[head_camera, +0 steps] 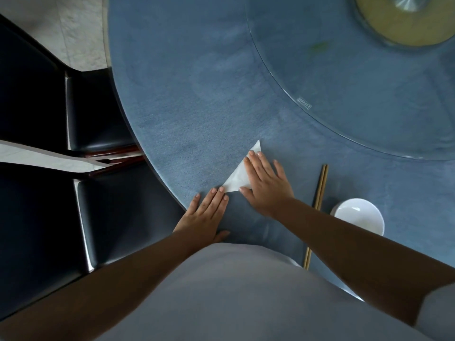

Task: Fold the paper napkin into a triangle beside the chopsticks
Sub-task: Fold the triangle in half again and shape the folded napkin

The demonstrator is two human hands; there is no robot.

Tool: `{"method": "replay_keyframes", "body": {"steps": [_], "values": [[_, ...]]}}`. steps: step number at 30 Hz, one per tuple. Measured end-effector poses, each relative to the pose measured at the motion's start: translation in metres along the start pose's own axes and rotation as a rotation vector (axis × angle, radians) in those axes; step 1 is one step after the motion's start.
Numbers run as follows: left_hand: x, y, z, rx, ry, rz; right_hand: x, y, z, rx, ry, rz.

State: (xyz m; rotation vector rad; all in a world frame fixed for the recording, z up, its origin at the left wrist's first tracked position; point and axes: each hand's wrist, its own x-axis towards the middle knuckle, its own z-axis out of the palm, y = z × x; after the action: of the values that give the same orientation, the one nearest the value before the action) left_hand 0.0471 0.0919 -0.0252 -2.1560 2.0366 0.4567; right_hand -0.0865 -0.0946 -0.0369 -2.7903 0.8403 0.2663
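A white paper napkin [236,177] lies folded in a triangle on the blue tablecloth, left of a pair of wooden chopsticks [320,190]. My right hand [264,183] lies flat with spread fingers on the napkin's right half and hides that part. My left hand [206,214] rests flat on the cloth near the table's edge, with its fingertips at the napkin's lower left corner. Neither hand grips anything.
A white bowl [358,215] stands right of the chopsticks. A glass turntable [344,94] fills the far right of the round table [184,107], with a yellowish dish [403,25] on it. Two black chairs [103,114] stand on the left.
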Motion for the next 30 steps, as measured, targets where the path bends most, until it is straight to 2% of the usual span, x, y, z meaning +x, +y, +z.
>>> {"method": "replay_keyframes", "body": {"steps": [5, 11, 15, 18, 22, 30], "values": [[-0.003, 0.001, 0.000, 0.010, -0.003, -0.002, 0.014, 0.021, 0.001, -0.051, -0.075, 0.054], [-0.003, 0.000, 0.002, 0.002, -0.007, -0.002, 0.022, 0.042, -0.002, -0.073, -0.035, 0.073], [0.001, 0.003, 0.003, -0.004, 0.030, 0.019, 0.022, 0.040, -0.005, 0.073, 0.035, 0.226], [0.012, 0.011, -0.003, -0.018, 0.036, 0.012, 0.017, 0.025, -0.006, 0.059, 0.106, 0.119], [0.021, 0.017, -0.008, -0.041, -0.014, -0.054, 0.014, 0.004, 0.001, 0.006, 0.099, -0.066], [0.020, 0.014, -0.004, -0.061, -0.075, -0.076, 0.029, 0.019, 0.001, -0.058, 0.000, -0.050]]}}
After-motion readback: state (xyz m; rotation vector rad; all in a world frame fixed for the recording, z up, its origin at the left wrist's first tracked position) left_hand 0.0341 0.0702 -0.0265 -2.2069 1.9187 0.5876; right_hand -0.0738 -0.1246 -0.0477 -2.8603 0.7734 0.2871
